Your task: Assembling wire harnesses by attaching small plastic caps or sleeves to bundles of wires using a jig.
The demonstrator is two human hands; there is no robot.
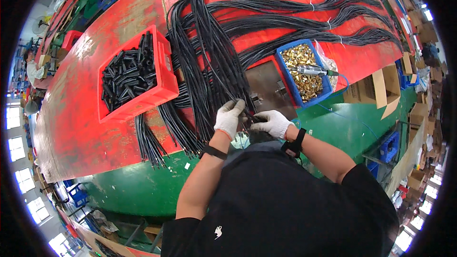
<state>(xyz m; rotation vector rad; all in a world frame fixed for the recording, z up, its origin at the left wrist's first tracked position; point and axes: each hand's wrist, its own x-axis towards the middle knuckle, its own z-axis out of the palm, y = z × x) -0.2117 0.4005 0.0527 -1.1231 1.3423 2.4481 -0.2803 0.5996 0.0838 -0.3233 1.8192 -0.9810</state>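
My left hand (229, 116), in a white glove, is at the near ends of a thick bundle of black cables (209, 52). Its thumb and fingers are pinched on a black cable. Close by on the right, my right hand (273, 123), also gloved, has its fingers pressed together by the cable ends; the small part between them is hard to make out. Just beyond my hands lies a dark metal plate (271, 85) with small metal fixtures. A blue bin (291, 84) of brass-coloured fittings (304, 85) stands beyond my right hand, with a silver power screwdriver (312, 70) lying across them.
To the left, a red bin (166, 88) holds black tapered sleeves (128, 76). More cable bundles (285, 24) stretch over the red tabletop (71, 114). Cut cable ends (150, 143) overhang the near edge. A blue cord (352, 123) trails right, near an open cardboard box (376, 88).
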